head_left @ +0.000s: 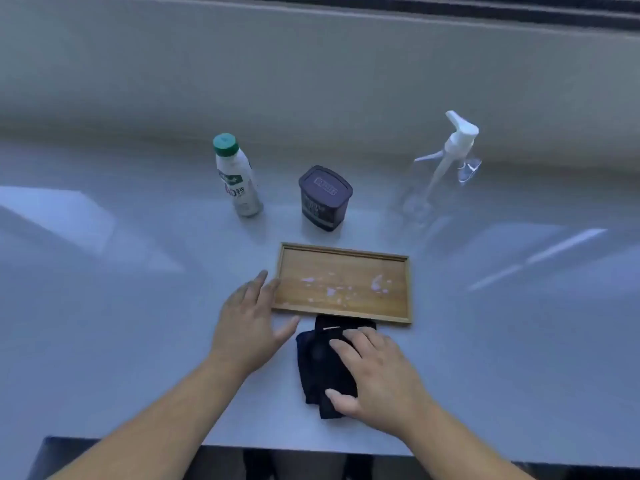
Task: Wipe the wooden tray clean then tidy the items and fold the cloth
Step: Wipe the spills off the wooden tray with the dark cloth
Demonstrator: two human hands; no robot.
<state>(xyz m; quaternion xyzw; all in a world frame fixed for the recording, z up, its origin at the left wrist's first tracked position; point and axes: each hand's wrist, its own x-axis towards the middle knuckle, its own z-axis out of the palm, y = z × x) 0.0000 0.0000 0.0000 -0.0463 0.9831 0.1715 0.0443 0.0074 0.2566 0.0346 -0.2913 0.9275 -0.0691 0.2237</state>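
Observation:
A shallow wooden tray [346, 258] lies in the middle of the table, with pale pinkish smears across its floor. A dark cloth [320, 372] lies bunched just in front of the tray's near edge. My right hand [377, 375] rests flat on top of the cloth, fingers spread over it. My left hand [251, 327] is open beside the tray's left end, its fingertips touching the tray's left rim.
Behind the tray stand a white bottle with a green cap [237, 176], a dark lidded jar [323, 199] and a clear spray bottle with a white trigger head [446, 157]. The table [104, 323] ends at a near edge below my forearms; a wall rises behind.

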